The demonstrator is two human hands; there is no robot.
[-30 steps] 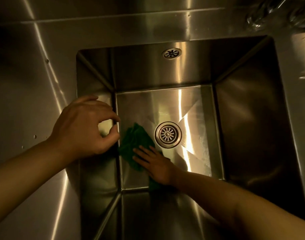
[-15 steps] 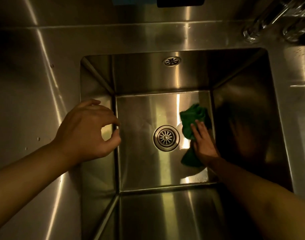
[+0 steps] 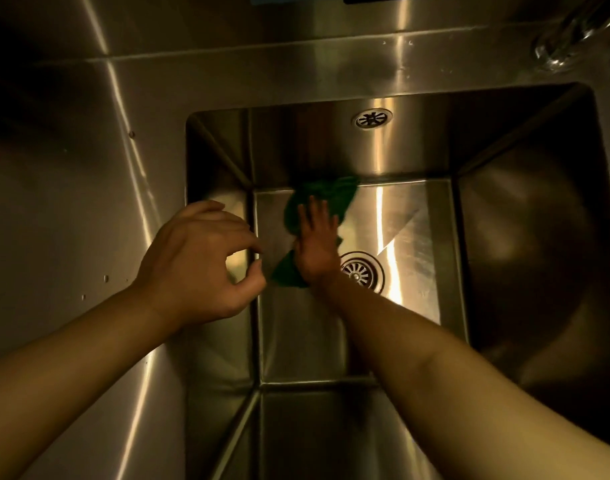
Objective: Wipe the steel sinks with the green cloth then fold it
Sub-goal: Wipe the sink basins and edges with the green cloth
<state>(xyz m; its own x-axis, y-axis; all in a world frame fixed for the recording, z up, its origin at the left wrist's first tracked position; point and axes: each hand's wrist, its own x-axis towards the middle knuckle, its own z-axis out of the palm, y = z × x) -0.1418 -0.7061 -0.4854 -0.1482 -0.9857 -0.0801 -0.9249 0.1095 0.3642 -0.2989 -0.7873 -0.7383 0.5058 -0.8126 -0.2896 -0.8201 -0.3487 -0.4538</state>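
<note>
Right grip [image 3: 317,244], fingers flat, presses the green cloth [image 3: 331,194] on the sink [image 3: 417,237] floor, eleven o'clock of the drain [image 3: 361,274]; left grip [image 3: 196,261] (loosely curled, empty) hovers at nine.

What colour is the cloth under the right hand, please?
Dark green cloth, seen in the head view.

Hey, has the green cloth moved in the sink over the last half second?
Yes. The green cloth, under the right hand, went from right of the drain to its far-left side, by the back wall.
</note>
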